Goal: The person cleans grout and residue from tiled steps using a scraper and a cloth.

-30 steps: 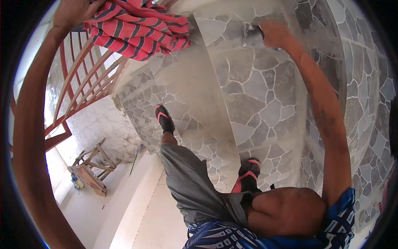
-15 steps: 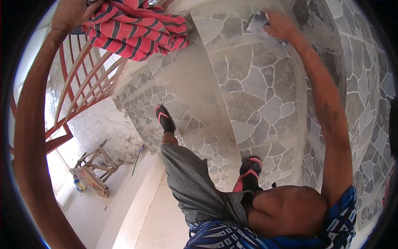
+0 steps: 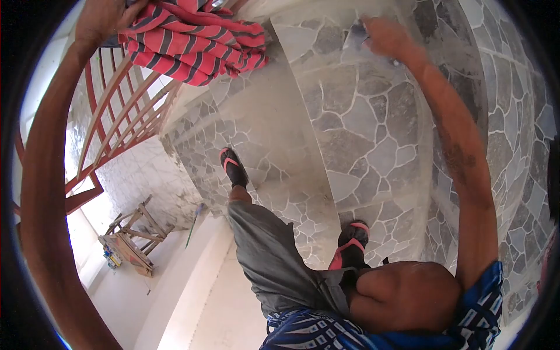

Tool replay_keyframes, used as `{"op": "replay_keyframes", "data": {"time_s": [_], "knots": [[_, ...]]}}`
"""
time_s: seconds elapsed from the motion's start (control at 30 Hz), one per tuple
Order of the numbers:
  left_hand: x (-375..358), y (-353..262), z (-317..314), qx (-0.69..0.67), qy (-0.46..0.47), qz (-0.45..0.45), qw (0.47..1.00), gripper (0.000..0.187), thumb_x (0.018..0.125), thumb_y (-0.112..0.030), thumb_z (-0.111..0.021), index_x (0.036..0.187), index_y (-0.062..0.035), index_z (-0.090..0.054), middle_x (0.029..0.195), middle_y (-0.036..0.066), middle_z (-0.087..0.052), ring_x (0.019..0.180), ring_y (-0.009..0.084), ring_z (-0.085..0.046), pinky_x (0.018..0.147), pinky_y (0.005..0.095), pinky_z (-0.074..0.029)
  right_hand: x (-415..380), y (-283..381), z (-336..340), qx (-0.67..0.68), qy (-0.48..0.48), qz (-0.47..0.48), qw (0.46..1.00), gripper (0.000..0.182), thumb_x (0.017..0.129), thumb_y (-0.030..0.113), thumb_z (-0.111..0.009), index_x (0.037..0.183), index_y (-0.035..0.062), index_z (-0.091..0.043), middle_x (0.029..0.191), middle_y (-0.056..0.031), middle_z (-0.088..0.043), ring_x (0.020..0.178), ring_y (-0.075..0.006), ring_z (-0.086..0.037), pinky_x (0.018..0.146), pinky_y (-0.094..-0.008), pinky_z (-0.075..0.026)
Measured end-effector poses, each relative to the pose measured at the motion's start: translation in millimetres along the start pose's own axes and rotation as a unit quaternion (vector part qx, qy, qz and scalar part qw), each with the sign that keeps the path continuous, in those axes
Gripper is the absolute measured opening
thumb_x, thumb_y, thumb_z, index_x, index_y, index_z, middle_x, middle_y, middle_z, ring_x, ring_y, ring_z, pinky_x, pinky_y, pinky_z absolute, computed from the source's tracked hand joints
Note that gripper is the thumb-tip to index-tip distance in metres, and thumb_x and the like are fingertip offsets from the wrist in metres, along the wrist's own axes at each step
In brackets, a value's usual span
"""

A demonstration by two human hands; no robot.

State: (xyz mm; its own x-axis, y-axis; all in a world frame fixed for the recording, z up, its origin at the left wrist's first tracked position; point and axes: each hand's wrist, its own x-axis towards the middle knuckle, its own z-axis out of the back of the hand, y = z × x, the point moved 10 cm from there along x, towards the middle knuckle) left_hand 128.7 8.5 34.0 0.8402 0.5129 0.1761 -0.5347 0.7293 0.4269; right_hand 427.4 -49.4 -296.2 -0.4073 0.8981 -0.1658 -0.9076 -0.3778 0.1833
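Note:
At the top left, my left hand [image 3: 105, 20] is closed at the top of the red-brown metal railing [image 3: 108, 116], its fingertips partly cut off by the frame's edge. A red cloth with dark stripes [image 3: 195, 46] hangs bunched right beside it. My right hand [image 3: 388, 38] is at the upper right, close over the grey stone-patterned step [image 3: 350, 116]. Motion smears it a little. Between its fingers is a thin, flat grey piece [image 3: 354, 38], pressed against the step's surface; its exact kind does not show.
My feet in pink-strapped flip-flops stand on different steps, the left [image 3: 232, 163] lower than the right [image 3: 354, 236]. Stone-patterned wall [image 3: 507, 116] curves along the right. Below the railing, a wooden stand [image 3: 137, 236] and a thin green-handled tool [image 3: 192, 227] are on the pale floor.
My right hand has shifted slightly left with the flat grey piece. My left hand and the striped cloth stay nearly in place.

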Motion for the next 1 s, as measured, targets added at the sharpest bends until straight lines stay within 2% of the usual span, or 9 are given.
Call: {"op": "replay_keyframes", "data": {"time_s": [0.33,0.43,0.53,0.63,0.73,0.83,1.0], "knots": [[-0.3,-2.3,1.5,-0.017,0.002,0.01,1.0,0.04,0.069,-0.026,-0.068,0.1,-0.0107,-0.048,0.127,0.021,-0.046,0.096,0.0464,-0.058,0.078,0.0505,-0.052,6.0,9.2,-6.4,0.002,0.006,0.012,1.0,0.022,0.075,0.014,-0.06,0.09,0.0013,-0.07,0.089,-0.0229,-0.07,0.085,-0.0399,-0.068,0.075,-0.0503,-0.053],[-0.4,5.8,-4.1,-0.022,-0.008,-0.021,1.0,0.041,0.069,-0.027,-0.069,0.101,-0.0109,-0.048,0.127,0.021,-0.045,0.095,0.046,-0.059,0.078,0.0505,-0.052,16.3,7.9,-1.6,0.001,0.007,0.015,1.0,0.022,0.075,0.014,-0.061,0.09,0.0014,-0.07,0.089,-0.0229,-0.07,0.085,-0.0398,-0.068,0.075,-0.0503,-0.053],[0.0,1.3,-3.3,-0.006,0.013,0.009,1.0,0.043,0.069,-0.029,-0.069,0.102,-0.0109,-0.048,0.128,0.021,-0.045,0.095,0.0463,-0.059,0.078,0.0503,-0.053,24.8,22.9,-6.6,0.004,0.009,0.032,0.999,0.022,0.075,0.014,-0.061,0.09,0.0014,-0.07,0.088,-0.0228,-0.07,0.085,-0.0398,-0.068,0.075,-0.0503,-0.053],[-1.9,1.2,-2.8,-0.007,0.006,0.01,1.0,0.044,0.07,-0.03,-0.07,0.102,-0.0108,-0.048,0.129,0.021,-0.045,0.096,0.0466,-0.059,0.078,0.0501,-0.053,36.6,44.7,-13.1,0.004,0.015,0.058,0.998,0.022,0.075,0.013,-0.061,0.09,0.0015,-0.07,0.088,-0.0227,-0.07,0.085,-0.0397,-0.068,0.075,-0.0503,-0.053],[-3.1,12.9,-9.1,-0.009,0.005,-0.029,1.0,0.044,0.07,-0.031,-0.069,0.102,-0.0111,-0.048,0.129,0.021,-0.044,0.096,0.0465,-0.059,0.079,0.0498,-0.053,49.1,51.5,-10.0,0.002,0.021,0.065,0.998,0.022,0.075,0.013,-0.061,0.09,0.0015,-0.07,0.088,-0.0227,-0.07,0.085,-0.0397,-0.068,0.075,-0.0502,-0.054],[-0.1,-0.4,-2.0,0.0,0.008,-0.004,1.0,0.044,0.071,-0.032,-0.069,0.102,-0.0114,-0.048,0.129,0.021,-0.045,0.097,0.0465,-0.059,0.079,0.0494,-0.053,62.6,59.6,-11.9,0.003,0.032,0.072,0.997,0.022,0.074,0.013,-0.061,0.09,0.0016,-0.07,0.088,-0.0226,-0.07,0.085,-0.0396,-0.068,0.074,-0.0502,-0.054],[-0.2,4.6,-4.1,0.003,-0.003,-0.011,1.0,0.044,0.07,-0.031,-0.07,0.103,-0.0116,-0.048,0.129,0.021,-0.046,0.097,0.0462,-0.059,0.079,0.0488,-0.053,78.4,71.6,-14.0,0.003,0.044,0.08,0.996,0.022,0.074,0.013,-0.061,0.09,0.0017,-0.07,0.088,-0.0225,-0.07,0.085,-0.0395,-0.068,0.074,-0.0502,-0.054]]}}
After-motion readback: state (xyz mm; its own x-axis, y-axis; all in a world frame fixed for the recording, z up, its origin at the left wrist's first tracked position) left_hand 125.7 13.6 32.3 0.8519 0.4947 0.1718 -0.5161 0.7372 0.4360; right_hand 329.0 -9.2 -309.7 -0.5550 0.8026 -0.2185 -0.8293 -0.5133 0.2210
